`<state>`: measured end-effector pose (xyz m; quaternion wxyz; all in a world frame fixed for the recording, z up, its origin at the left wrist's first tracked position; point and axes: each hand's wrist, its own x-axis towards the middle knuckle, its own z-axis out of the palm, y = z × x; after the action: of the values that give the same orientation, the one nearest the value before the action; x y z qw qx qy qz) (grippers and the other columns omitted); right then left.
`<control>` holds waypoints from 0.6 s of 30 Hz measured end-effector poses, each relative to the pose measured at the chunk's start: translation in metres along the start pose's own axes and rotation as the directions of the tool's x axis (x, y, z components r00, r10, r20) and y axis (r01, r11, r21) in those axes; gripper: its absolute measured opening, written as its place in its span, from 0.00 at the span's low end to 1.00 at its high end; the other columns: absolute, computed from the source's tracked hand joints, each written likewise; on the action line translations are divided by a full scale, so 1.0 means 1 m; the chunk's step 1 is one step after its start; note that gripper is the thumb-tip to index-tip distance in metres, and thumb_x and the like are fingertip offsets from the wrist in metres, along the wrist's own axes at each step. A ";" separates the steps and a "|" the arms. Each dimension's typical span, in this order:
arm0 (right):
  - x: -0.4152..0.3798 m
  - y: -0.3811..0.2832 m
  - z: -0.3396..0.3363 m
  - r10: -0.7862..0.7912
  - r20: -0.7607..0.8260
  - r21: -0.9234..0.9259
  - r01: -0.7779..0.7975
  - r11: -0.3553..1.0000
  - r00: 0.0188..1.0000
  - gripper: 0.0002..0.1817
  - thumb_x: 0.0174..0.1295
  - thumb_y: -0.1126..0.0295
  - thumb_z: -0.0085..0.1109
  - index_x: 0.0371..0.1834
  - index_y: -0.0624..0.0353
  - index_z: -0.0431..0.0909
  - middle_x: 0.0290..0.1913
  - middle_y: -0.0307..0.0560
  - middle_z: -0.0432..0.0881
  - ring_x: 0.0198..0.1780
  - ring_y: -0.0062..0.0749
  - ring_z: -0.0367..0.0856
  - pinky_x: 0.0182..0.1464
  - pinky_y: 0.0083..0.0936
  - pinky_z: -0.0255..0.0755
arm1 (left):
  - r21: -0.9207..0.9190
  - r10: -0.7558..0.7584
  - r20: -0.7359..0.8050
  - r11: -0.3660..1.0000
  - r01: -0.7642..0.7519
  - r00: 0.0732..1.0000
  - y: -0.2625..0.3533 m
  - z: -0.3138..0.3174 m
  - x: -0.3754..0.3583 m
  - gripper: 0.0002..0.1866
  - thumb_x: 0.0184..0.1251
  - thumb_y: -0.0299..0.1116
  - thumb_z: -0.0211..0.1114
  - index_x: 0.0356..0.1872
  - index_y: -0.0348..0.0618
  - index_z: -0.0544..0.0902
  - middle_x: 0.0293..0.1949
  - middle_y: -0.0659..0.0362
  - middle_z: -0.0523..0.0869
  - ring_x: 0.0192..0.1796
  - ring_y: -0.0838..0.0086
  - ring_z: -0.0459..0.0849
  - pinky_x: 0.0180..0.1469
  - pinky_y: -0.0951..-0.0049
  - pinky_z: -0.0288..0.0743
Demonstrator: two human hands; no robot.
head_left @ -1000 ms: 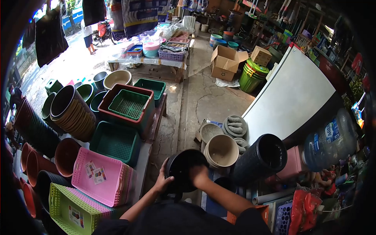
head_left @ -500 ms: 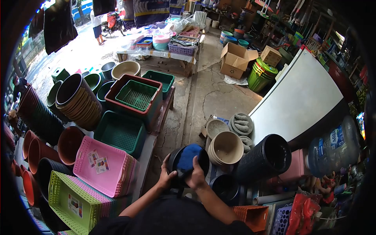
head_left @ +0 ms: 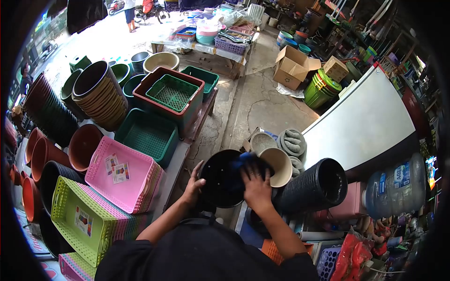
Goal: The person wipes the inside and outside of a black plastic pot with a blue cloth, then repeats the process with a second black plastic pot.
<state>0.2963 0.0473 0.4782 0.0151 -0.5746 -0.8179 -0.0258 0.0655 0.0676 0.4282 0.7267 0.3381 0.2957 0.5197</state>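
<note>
A round black pot (head_left: 220,185) is held in front of my body, its opening facing up and small holes showing in its base. My left hand (head_left: 192,185) grips its left rim, fingers wrapped round the edge. A dark blue cloth (head_left: 244,165), blurred by motion, lies at the right rim under my right hand (head_left: 256,185), whose fingers press on it. Just right of the pot is a cream pot (head_left: 279,164), and beyond it a tilted stack of black pots (head_left: 318,189).
Pink baskets (head_left: 119,180), lime green baskets (head_left: 82,222) and green trays (head_left: 150,136) line the left side. Stone mortars (head_left: 291,143) sit ahead on the right. Farther off are a cardboard box (head_left: 289,72), a white panel (head_left: 361,122) and a water bottle (head_left: 393,185) at right.
The black pot is now tilted more openly toward the camera. The cloth and my right hand have moved right to its rim, and my left hand has shifted slightly left and up. The view has shifted.
</note>
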 end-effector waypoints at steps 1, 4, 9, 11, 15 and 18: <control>0.003 0.000 -0.014 0.115 -0.115 -0.061 -0.123 0.991 0.987 0.39 0.51 0.67 0.55 0.72 0.54 0.60 0.71 0.52 0.65 0.75 0.42 0.56 0.73 0.53 0.39 | -0.007 0.009 -0.006 1.000 -0.009 1.000 -0.001 -0.004 -0.001 0.51 0.50 0.56 0.68 0.73 0.46 0.55 0.67 0.48 0.66 0.68 0.58 0.67 0.69 0.54 0.62; 0.002 0.008 -0.025 0.232 -0.305 0.011 -0.240 0.971 0.924 0.43 0.50 0.68 0.55 0.74 0.64 0.53 0.72 0.55 0.64 0.76 0.40 0.56 0.74 0.47 0.36 | -0.335 -0.242 0.062 0.909 0.248 0.968 0.003 -0.017 -0.008 0.47 0.54 0.62 0.61 0.71 0.45 0.60 0.66 0.49 0.69 0.67 0.56 0.69 0.68 0.53 0.63; -0.017 -0.035 -0.037 0.051 -0.338 0.403 0.095 0.910 0.940 0.41 0.50 0.71 0.56 0.70 0.70 0.57 0.68 0.58 0.66 0.72 0.46 0.61 0.72 0.46 0.42 | -0.382 -0.339 -0.042 0.875 0.298 0.940 0.010 -0.012 -0.020 0.46 0.54 0.70 0.54 0.67 0.44 0.67 0.64 0.50 0.73 0.62 0.57 0.75 0.64 0.51 0.68; -0.022 -0.058 -0.038 -0.154 -0.193 0.353 0.215 0.911 0.969 0.39 0.49 0.71 0.56 0.69 0.67 0.60 0.66 0.57 0.69 0.70 0.45 0.64 0.71 0.44 0.45 | -0.357 -0.375 -0.090 0.877 0.322 0.922 0.007 -0.006 -0.021 0.46 0.54 0.70 0.54 0.66 0.44 0.69 0.63 0.50 0.74 0.61 0.57 0.75 0.63 0.51 0.68; -0.021 -0.057 -0.019 -0.377 -0.047 0.226 0.377 0.898 0.925 0.22 0.53 0.72 0.52 0.55 0.59 0.74 0.47 0.46 0.79 0.51 0.36 0.77 0.60 0.37 0.61 | -0.293 -0.533 -0.164 0.830 0.475 0.830 0.006 -0.011 -0.031 0.44 0.52 0.69 0.58 0.63 0.45 0.72 0.61 0.48 0.75 0.60 0.57 0.76 0.61 0.53 0.69; -0.015 -0.040 -0.007 -0.490 -0.101 0.286 0.497 0.820 0.866 0.17 0.53 0.73 0.52 0.47 0.55 0.76 0.38 0.40 0.80 0.42 0.36 0.78 0.50 0.33 0.66 | 0.721 0.136 -0.385 0.662 0.205 0.913 -0.028 -0.039 -0.034 0.48 0.53 0.61 0.69 0.71 0.47 0.62 0.68 0.42 0.62 0.65 0.52 0.71 0.68 0.49 0.58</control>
<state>0.2636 0.0195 0.4839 0.1050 -0.3340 -0.9324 0.0901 0.0402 0.0358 0.3853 0.4547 0.4849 0.6335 0.3959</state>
